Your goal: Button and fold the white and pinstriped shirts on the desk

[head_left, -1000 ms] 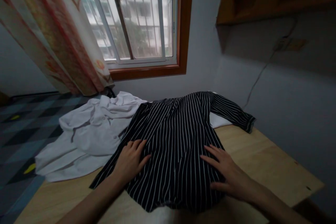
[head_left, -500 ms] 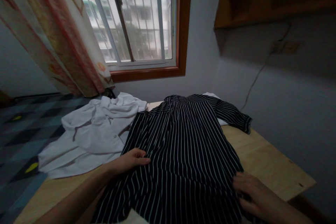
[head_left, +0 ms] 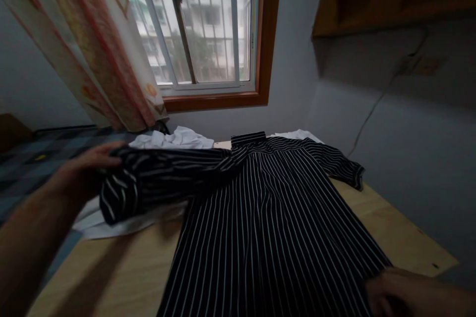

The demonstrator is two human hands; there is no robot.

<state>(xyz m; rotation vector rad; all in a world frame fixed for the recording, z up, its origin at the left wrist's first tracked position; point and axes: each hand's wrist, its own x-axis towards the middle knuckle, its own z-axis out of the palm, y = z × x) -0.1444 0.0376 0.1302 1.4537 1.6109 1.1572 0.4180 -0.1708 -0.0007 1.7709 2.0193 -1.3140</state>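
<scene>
A black shirt with white stripes (head_left: 271, 218) lies spread on the wooden table, its collar (head_left: 248, 138) at the far end. My left hand (head_left: 91, 166) is closed on the end of the shirt's left sleeve (head_left: 167, 171), holding it raised and stretched out to the left. Down at the lower right, my right hand (head_left: 405, 290) has its fingers curled at the shirt's side edge near the hem; it is somewhat blurred. The other sleeve (head_left: 338, 161) rests out to the right.
Partly behind the raised sleeve lies a white garment (head_left: 182, 137) at the table's left. More white cloth (head_left: 299, 134) shows beyond the striped shirt. The wooden table (head_left: 401, 228) ends at a corner on the right. A window, curtain (head_left: 111, 59) and wall shelf (head_left: 372, 5) surround it.
My left hand has moved left and lifted the sleeve out over the white garment. My right hand has moved right and down, and the shirt's body lies flatter and wider.
</scene>
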